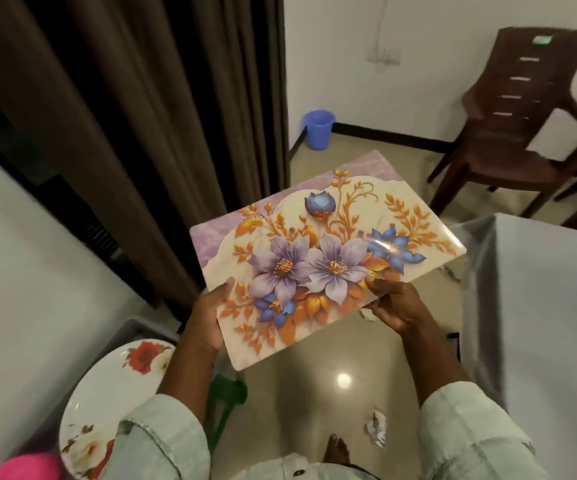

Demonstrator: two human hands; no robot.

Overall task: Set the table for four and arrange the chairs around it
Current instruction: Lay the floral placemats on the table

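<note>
nearest to me, pale green shirt sleeves (162, 441) framed the bottom of the view, and a bare foot (337, 448) showed on the glossy beige tiled floor (318, 368) beside a crumpled scrap of paper (377, 429). at lower left sat a round white plate with red rose print (114, 379), with something bright pink (27, 467) at the corner (too blurred for me to name). i saw the left hand (207, 320) gripping the near left edge of a glossy rectangular placemat printed with purple, blue and orange flowers (321, 261), thumb on top and fingers curled beneath. the right hand (394, 304) pinched the mat's near right edge in the same way. the mat was held in the air over the floor, tilted, left of the table draped in a pale grey cloth (540, 292) and not touching it. farther off hung a brown curtain (141, 116), then a small blue plastic bucket (319, 129) by the wall, and a dark brown plastic armchair (519, 133) well apart from the table.
</note>
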